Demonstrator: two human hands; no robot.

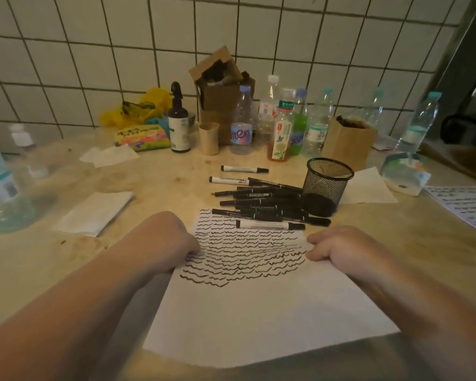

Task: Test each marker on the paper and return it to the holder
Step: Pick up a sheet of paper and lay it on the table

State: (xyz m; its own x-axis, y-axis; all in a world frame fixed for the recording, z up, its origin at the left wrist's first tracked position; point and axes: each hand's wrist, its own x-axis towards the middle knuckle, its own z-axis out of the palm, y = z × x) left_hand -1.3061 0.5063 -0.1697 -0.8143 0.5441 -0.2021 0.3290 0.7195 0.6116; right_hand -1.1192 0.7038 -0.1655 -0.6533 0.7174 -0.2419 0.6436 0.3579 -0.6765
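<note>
Paper (259,312) under both curled hands (173,243)

Dim, warm, yellowish lighting; wide-angle distortion bends the white tiled wall (94,50), and the clear plastic bottle (0,185) at left is blurred.

The fingers (318,254) of both hands curl under, so their grip cannot be seen. The paper (259,312) is partly hidden under the arms. At nine o'clock, a blurred bottle (0,188) is cut off.

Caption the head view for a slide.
Both hands rest on squiggle-covered paper; markers lie beside the tipped mesh holder.
</note>
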